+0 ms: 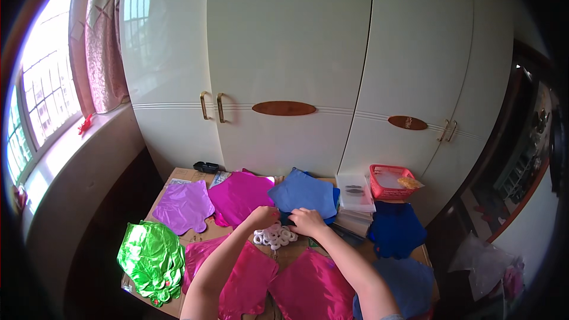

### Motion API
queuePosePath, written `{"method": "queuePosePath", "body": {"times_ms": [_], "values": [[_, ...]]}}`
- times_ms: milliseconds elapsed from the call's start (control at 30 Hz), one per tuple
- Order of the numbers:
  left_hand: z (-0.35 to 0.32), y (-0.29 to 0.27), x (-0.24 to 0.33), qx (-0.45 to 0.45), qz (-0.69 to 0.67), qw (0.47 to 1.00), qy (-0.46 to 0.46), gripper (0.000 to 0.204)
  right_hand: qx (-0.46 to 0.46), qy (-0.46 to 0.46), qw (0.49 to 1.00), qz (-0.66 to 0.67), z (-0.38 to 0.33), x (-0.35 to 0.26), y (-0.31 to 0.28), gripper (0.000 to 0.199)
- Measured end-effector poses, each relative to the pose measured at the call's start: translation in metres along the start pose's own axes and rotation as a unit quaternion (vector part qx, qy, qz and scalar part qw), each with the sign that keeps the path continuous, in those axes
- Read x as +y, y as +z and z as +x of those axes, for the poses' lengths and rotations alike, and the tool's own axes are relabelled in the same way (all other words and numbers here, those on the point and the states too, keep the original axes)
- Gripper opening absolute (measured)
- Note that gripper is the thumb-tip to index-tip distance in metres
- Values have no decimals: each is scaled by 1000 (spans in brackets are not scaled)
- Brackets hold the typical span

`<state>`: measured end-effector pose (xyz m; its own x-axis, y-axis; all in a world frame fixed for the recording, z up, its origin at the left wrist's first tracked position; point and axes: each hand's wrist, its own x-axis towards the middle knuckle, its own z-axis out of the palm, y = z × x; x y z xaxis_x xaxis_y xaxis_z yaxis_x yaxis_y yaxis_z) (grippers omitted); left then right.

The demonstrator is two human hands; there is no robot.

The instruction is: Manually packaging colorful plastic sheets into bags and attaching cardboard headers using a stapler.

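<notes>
Behind a heap of small white rings [275, 236], my two hands are close together over the middle of the cardboard-topped table. My left hand [262, 218] is closed, its fingers curled in by the magenta flat foil balloon [240, 194]; what it grips, if anything, is too small to make out. My right hand [307, 223] bends its fingers down at the near edge of a greyish-blue flat foil balloon [303, 194]; its fingertips are mostly hidden. Two deep pink foil balloons [311, 281] [249, 278] lie nearer, under and between my forearms.
A lilac foil balloon [184, 205] and a crumpled shiny green one [153, 262] lie left. Dark blue [397, 230] and grey-blue [400, 284] ones lie right. A clear plastic box [355, 194], a red basket [379, 189] and a black tray [206, 167] stand at the back, before white cabinets [284, 35].
</notes>
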<state>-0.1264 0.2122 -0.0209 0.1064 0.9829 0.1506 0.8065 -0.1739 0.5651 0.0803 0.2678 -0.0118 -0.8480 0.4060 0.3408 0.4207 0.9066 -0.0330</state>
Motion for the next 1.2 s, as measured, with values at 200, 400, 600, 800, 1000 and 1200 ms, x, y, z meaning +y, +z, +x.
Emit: {"method": "queuePosePath", "body": {"times_ms": [200,400,600,800,1000,1200], "values": [[-3,5,-3,-1,-68,998,-15,25,38,82,995,50,0,4,17,17],[-11,0,-4,-24,-69,997,-10,27,-6,205,963,175,5,4,7,20],[-4,-2,15,10,-10,1000,14,25,13,262,933,245,4,14,10,22],[21,3,35,-98,215,972,11,32,62,339,809,476,0,49,35,18],[49,28,14,-103,262,957,67,29,231,448,532,680,-11,126,30,21],[54,20,35,-171,251,953,-6,37,370,423,413,717,-35,193,-53,32]]}}
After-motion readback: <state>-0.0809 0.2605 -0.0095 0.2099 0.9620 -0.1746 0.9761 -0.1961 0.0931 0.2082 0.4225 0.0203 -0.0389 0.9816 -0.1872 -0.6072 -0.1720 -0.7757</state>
